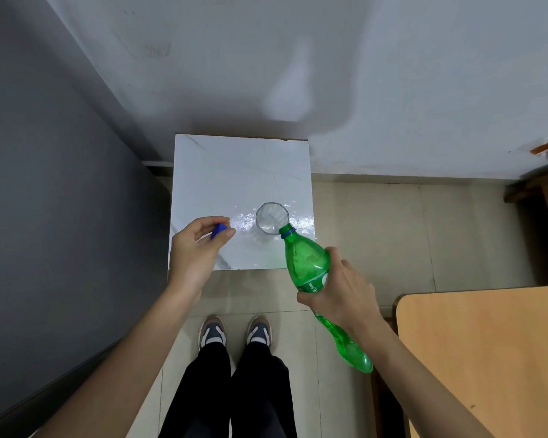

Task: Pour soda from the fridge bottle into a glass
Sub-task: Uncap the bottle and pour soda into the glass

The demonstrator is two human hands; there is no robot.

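I note cap (218, 231) off, pinched in left hand (194, 248) fingers; right hand (339, 292) clamped round tilted bottle (307, 263), mouth at glass (272, 218) rim. Pour starting; fill remains.

We see our own two bare forearms with no sleeves, watch or rings, the left hand (196, 248) and right hand (342, 289) uncovered. Below, we wear plain black trousers (231, 393) and navy-and-white sneakers (234, 331) with brownish toe caps.

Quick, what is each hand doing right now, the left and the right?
Left hand: closed on the blue cap.
Right hand: closed around the green bottle, tilted over the glass.
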